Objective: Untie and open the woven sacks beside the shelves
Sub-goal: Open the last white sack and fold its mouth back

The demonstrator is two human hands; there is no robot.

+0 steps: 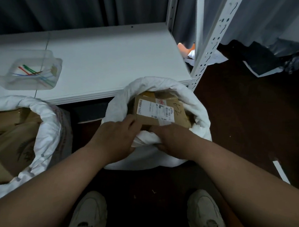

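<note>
— Why are both hands at the near rim of that woven sack (pixel 195 106)?
— The left hand (pixel 116 135) and right hand (pixel 171 141) grip its rolled edge, probably folding it down — the cardboard box (pixel 160 110) just beyond them shows.
— Around them?
— Dark floor (pixel 251 120); white shelf (pixel 104 60) further ahead; another opened sack (pixel 47 124) to their left.

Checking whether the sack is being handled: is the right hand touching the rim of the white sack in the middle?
Touching. The head view shows the right hand gripping the folded near rim of the white sack, with cloth bunched under its fingers.
</note>
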